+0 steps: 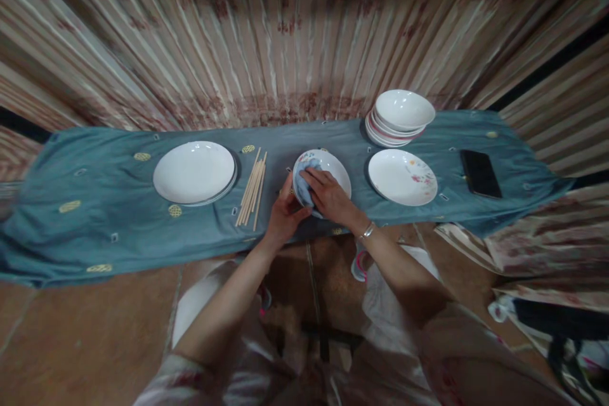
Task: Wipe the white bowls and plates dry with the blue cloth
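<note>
Left hand [284, 208] and right hand [329, 196] converge, forearms stretched forward: the left grips a bowl's near-left edge, the right, palm down, holds a bunched blue cloth [304, 183] inside it. Small marks on the counter [128, 216] covering are too small to read. The bowl [339, 171], glossy white with floral decoration, sits between chopsticks [252, 192] and a flowered plate [394, 176].

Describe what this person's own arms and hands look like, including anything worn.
The left hand and right hand are ungloved. A shiny silvery bracelet circles the right wrist. The left sleeve and right sleeve are pale, short, with faint reddish markings.
</note>
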`<state>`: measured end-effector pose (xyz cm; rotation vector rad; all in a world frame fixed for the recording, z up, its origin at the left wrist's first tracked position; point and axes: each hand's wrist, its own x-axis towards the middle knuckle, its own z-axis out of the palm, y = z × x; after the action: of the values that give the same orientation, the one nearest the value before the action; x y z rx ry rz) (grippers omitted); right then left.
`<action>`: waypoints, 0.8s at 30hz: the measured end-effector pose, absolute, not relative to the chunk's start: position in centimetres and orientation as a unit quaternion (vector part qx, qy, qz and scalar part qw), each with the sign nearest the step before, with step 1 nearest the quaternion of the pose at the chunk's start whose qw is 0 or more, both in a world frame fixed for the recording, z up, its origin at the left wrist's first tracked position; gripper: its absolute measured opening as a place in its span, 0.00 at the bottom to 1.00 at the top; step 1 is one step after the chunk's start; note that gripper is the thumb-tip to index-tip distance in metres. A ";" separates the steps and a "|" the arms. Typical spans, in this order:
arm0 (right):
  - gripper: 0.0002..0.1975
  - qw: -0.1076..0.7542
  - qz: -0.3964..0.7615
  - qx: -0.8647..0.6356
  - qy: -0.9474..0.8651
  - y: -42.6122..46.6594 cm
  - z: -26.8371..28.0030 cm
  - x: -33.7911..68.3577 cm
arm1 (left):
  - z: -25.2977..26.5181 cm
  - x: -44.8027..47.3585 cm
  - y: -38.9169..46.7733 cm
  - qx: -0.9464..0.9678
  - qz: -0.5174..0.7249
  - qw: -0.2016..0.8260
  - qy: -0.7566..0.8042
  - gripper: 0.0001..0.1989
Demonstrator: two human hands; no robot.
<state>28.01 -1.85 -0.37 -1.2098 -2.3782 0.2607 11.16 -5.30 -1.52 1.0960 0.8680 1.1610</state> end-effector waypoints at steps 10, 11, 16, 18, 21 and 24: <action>0.26 0.110 0.016 -0.542 -0.833 -1.0 -0.4 29.3 | -1.3 11.2 -5.4 0.462 0.499 0.621 0.389 0.59; 0.26 0.101 0.008 -0.548 -0.830 -1.2 -0.4 29.4 | -1.4 11.2 -5.4 0.463 0.500 0.621 0.389 0.59; 0.20 0.026 -0.010 -0.584 -0.812 -3.3 0.6 29.7 | -1.6 11.2 -5.4 0.463 0.500 0.616 0.395 0.62; 0.17 -0.019 -0.007 -0.581 -0.813 -4.2 1.3 29.8 | -1.5 11.2 -5.4 0.464 0.497 0.614 0.400 0.62; 0.15 -0.044 -0.008 -0.574 -0.817 -5.3 2.4 30.0 | -1.4 11.2 -5.4 0.468 0.492 0.610 0.408 0.61; 0.13 -0.048 0.034 -0.565 -0.823 -5.5 3.2 30.3 | -1.5 11.1 -5.3 0.464 0.494 0.616 0.402 0.62</action>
<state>30.35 -5.50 3.16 -1.8315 -2.6685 0.1093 11.14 -5.30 -1.47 1.0689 0.9266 1.1376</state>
